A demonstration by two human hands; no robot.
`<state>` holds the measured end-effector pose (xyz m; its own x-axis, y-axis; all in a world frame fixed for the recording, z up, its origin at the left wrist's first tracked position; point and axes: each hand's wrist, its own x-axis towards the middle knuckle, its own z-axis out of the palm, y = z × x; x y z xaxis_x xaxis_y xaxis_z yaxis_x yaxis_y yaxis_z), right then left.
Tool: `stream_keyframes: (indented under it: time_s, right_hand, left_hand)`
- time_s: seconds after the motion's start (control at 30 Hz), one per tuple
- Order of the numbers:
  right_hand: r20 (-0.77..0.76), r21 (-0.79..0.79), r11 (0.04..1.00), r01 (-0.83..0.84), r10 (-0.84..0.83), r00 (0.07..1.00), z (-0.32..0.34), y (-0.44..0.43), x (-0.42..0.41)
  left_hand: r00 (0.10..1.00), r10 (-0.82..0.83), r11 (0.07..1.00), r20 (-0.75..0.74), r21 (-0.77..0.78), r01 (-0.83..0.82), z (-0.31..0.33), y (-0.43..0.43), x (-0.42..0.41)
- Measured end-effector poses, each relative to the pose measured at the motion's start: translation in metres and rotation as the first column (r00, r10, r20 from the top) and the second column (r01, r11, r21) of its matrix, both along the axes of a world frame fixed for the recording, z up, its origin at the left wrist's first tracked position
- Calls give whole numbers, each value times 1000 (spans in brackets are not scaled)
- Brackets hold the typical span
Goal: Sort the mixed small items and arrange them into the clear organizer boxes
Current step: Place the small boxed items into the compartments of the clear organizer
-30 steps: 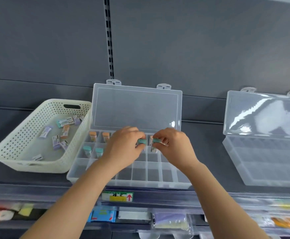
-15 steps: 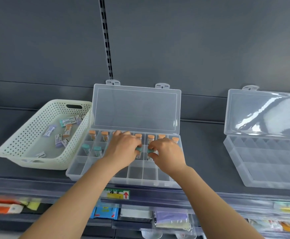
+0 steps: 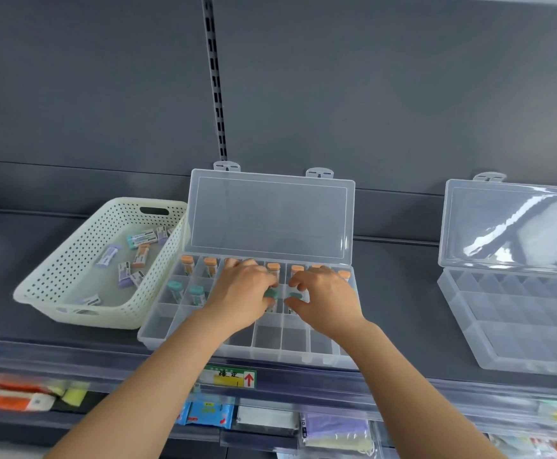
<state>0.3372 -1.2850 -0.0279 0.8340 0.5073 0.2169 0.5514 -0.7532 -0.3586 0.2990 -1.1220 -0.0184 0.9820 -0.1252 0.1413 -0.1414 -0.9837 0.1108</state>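
Nearest, 6 o'clock: a shelf label (image 3: 230,377) with a red arrow is fixed to the shelf front, below the open organizer box (image 3: 158,329). Both forearms reach in from 6 o'clock.

Left hand (image 3: 242,294): fingers curled, pinching a teal-capped vial (image 3: 272,293) over the box's middle row.

Right hand (image 3: 328,298): fingers curled, pinching a second teal-capped vial (image 3: 295,295), just at 3 o'clock of the first. A narrow gap separates the 2 caps.

Change vs 1.0 s ago: both hands were then higher, over the far row. Now they sit lower, at the middle row, and more orange caps in the far row show.

Middle row, 9 o'clock of the left hand: 2 placed teal vials (image 3: 174,287) stand upright, 1 per compartment.

Far row: orange-capped vials (image 3: 187,260) stand upright, 1 per compartment. The hands partly hide some.

9 o'clock of the box, just beside it: a white basket (image 3: 55,279) holds several loose items (image 3: 124,274), layout unchanged.

3 o'clock, well apart: a second organizer box (image 3: 518,326), lid up.

12 o'clock: the box lid (image 3: 270,217) stands open against the grey back panel (image 3: 369,94).
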Motion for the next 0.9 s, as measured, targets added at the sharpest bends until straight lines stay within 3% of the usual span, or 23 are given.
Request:
stream_keyframes:
  time_s: [0.2, 0.47, 0.67, 0.9]
  right_hand:
    - [57, 25, 998, -50, 49, 997, 12, 23, 2]
    - [115, -2, 974, -226, 225, 968, 35, 94, 0]
    - [94, -96, 930, -354, 363, 927, 44, 170, 2]
    - [13, -315, 881, -353, 376, 926, 36, 257, 16]
  left_hand:
    - [997, 43, 999, 63, -27, -41, 16, 22, -10]
    - [958, 258, 963, 127, 47, -265, 36, 97, -41]
    - [924, 382, 915, 21, 132, -381, 35, 167, -50]
    - [898, 401, 914, -178, 146, -379, 21, 243, -33]
